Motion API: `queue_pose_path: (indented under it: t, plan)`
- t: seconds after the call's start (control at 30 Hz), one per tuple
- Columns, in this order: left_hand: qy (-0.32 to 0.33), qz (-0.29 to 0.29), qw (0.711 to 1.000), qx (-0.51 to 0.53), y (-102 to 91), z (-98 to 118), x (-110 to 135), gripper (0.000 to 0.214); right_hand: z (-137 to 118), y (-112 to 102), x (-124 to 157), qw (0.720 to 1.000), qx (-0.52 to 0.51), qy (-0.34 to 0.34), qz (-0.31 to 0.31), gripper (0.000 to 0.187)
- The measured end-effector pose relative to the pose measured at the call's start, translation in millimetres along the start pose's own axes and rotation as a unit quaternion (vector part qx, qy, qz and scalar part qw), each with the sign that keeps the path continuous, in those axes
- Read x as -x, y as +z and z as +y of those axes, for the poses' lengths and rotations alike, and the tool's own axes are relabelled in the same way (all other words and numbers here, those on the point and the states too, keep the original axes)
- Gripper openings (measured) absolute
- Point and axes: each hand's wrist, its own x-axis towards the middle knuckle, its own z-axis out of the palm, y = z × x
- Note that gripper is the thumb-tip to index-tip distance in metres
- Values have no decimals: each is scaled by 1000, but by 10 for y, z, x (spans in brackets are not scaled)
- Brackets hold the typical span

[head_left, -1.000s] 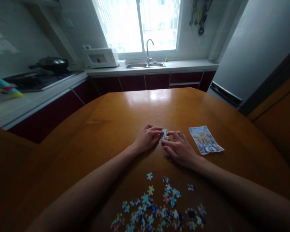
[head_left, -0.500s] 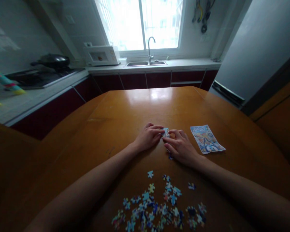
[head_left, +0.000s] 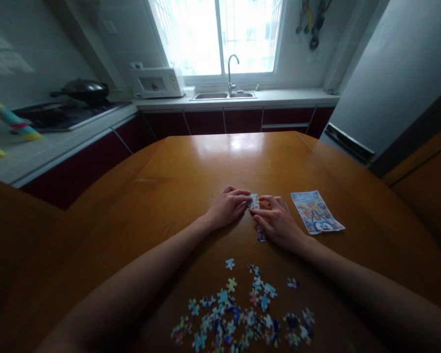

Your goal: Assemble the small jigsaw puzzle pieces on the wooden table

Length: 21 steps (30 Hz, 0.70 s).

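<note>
Both hands (head_left: pixel 252 215) press knobby (cardboard) puzzle pieces (head_left: pixel 255 202).

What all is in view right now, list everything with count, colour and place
table: one, orange-brown wood, centre
joined puzzle pieces: small cluster, blue-white, between the hands
loose puzzle pieces: many, multicoloured, near edge
picture sheet: one, colourful, right of hands
microwave: one, white, counter
faucet: one, metal, under window
wok: one, black, stove
fridge: one, grey, right
left hand: on cluster
right hand: on cluster
</note>
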Motion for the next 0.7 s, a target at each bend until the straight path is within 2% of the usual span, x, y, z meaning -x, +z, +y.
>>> queue_pose_path:
  t: [0.2, 0.7]
  plan:
    - [-1, 7, 1000, 0, 8, 3, -2, 25, 14, 0, -7, 1000, -9, 14, 22, 27]
    - [-12, 1, 1000, 4, -8, 35, -9, 24, -30, -10, -19, 999, 42, 30, -5, 31]
